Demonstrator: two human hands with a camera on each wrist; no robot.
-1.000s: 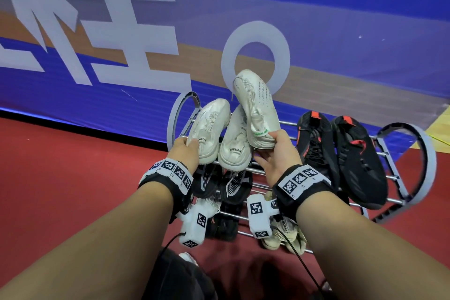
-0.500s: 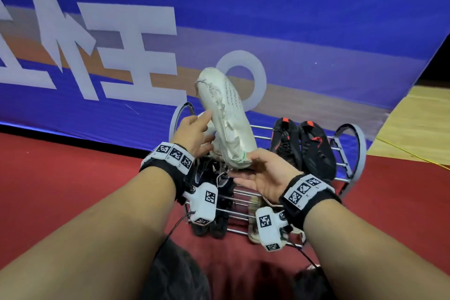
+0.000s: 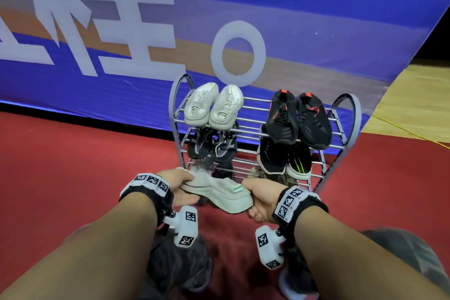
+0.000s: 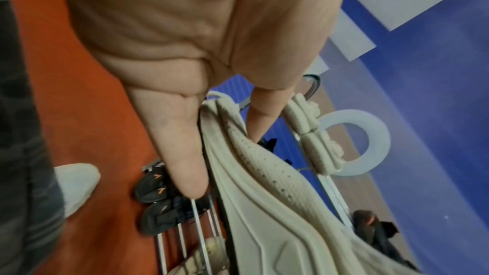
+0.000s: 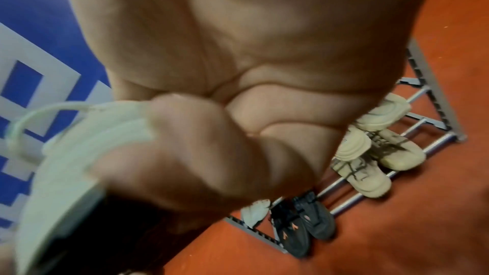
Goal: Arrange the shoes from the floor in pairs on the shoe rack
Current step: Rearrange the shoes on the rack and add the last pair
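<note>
I hold a white sneaker with a green heel tab point(image 3: 219, 192) sideways, low in front of the grey shoe rack point(image 3: 350, 129). My left hand point(image 3: 181, 186) pinches its toe end, a finger along the sole point(image 4: 185, 175). My right hand point(image 3: 259, 198) is curled round its heel point(image 5: 66, 154). On the top shelf a white pair point(image 3: 214, 107) lies at the left and a black pair with red tabs point(image 3: 299, 119) at the right. The middle shelf carries a black mesh pair point(image 3: 214, 146) and a black white-soled pair point(image 3: 285, 161). The bottom shelf holds tan boots point(image 5: 370, 154) and black shoes with orange marks point(image 5: 299, 231).
A blue banner wall point(image 3: 316, 7) stands right behind the rack. Red carpet point(image 3: 73, 165) covers the floor, with wooden flooring point(image 3: 414, 105) at the far right. My knees in dark trousers point(image 3: 175, 265) are below the hands, and a white shoe point(image 4: 76, 185) lies by my leg.
The white sneaker came off the top shelf, down to in front of the bottom shelf and turned sideways. My left hand took hold of its toe. The view pulled back from the rack.
</note>
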